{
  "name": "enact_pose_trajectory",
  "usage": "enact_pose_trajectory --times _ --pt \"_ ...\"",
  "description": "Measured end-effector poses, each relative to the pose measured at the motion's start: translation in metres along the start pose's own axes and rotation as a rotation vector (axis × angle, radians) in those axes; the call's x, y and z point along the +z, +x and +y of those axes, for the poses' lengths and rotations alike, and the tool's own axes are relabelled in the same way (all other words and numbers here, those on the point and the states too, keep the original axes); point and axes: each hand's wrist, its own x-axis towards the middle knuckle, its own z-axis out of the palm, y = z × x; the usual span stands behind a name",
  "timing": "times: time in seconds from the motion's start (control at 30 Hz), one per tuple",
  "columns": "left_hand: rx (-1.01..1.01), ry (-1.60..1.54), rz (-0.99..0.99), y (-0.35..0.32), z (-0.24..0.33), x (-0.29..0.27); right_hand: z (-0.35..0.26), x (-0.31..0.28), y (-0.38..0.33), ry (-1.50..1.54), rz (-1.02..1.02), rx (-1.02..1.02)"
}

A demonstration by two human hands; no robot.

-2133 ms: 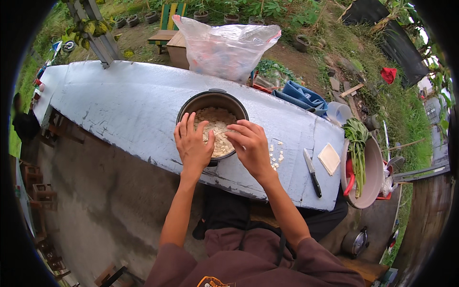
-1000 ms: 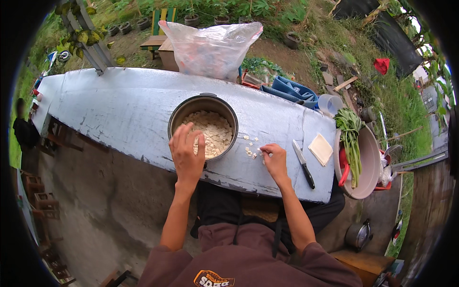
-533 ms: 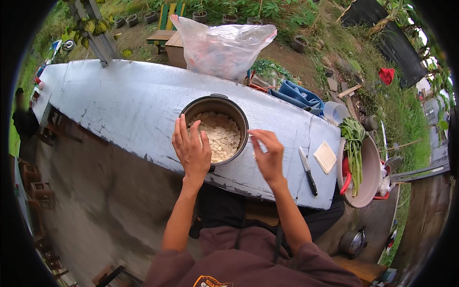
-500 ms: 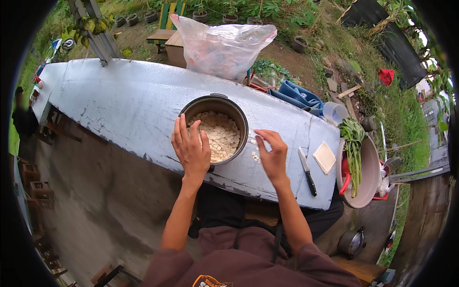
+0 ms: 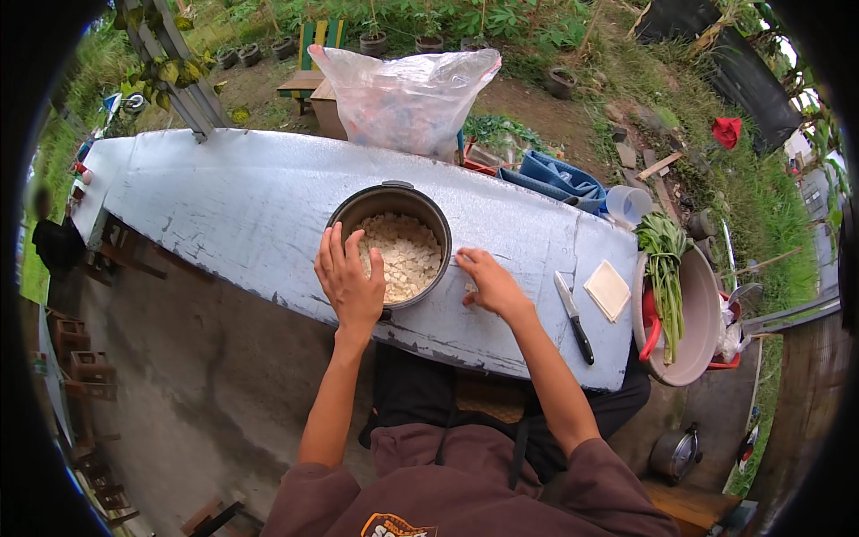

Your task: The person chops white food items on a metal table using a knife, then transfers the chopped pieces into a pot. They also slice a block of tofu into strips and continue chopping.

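A dark round cooking pot (image 5: pixel 438 211) stands on the table, part filled with small pale chopped pieces (image 5: pixel 403 255). My left hand (image 5: pixel 349 282) rests at the pot's left rim, fingers spread and the thumb over the inside. To the right of the pot, my right hand (image 5: pixel 490 285) is low over the tabletop, its fingers and thumb apart. A few loose pale bits (image 5: pixel 470 287) lie between that thumb and forefinger; the hand hides some of the surface there.
A black-handled knife (image 5: pixel 574 318) and a square pale stack (image 5: pixel 608 290) lie right of my right hand on the metal-topped table (image 5: pixel 242 197). Beyond them is a basin (image 5: pixel 707 313) with leafy greens (image 5: pixel 664 268). A large plastic bag (image 5: pixel 403 98) and blue cloth (image 5: pixel 559 174) line the far edge.
My right hand has moved slightly left and opened from a pinch, with its fingers lower over the loose bits. My left hand stays at the pot's rim. The view has shifted a little.
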Motion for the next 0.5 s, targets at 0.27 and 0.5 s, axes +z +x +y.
enact_pose_trajectory --times 0.27,0.5 --pt "-0.01 -0.012 -0.006 -0.002 0.0 0.0 -0.017 0.029 -0.072 0.044 0.21 -0.004" --pt "-0.007 -0.023 -0.021 -0.001 0.0 -0.002 -0.017 0.046 -0.073 0.07 0.384 0.021"
